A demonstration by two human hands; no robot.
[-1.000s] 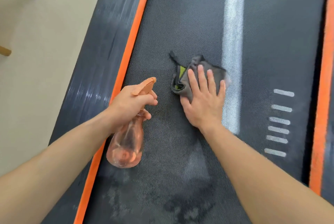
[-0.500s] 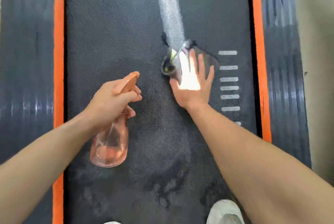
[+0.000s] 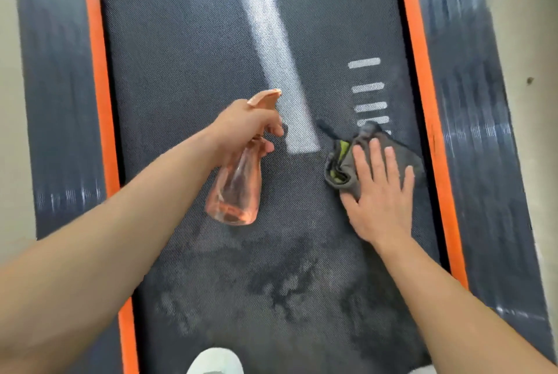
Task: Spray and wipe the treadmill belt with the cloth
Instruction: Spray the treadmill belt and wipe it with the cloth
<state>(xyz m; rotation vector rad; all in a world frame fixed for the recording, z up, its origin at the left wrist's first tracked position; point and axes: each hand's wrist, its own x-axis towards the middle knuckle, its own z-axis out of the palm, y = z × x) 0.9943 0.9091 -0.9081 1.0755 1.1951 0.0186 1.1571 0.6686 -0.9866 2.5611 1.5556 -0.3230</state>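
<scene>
The dark textured treadmill belt (image 3: 193,56) fills the view, with a white centre stripe and short white bars on its right. My left hand (image 3: 244,129) grips the neck of a clear orange spray bottle (image 3: 235,192), held above the belt's middle with its nozzle pointing away from me. My right hand (image 3: 380,192) lies flat with straight fingers on a crumpled grey cloth with a green patch (image 3: 342,162), pressing it onto the belt near the right orange edge. Damp blotches darken the belt in front of my feet.
Orange strips (image 3: 96,72) run along both sides of the belt, with dark grey side rails (image 3: 471,102) beyond them. Pale floor (image 3: 528,26) shows outside the rails. The toe of a white shoe (image 3: 216,361) stands on the belt at the bottom.
My right hand has slid the cloth to the right, off the white stripe and toward the right orange strip. The bottle stays in my left hand above the belt's middle.
</scene>
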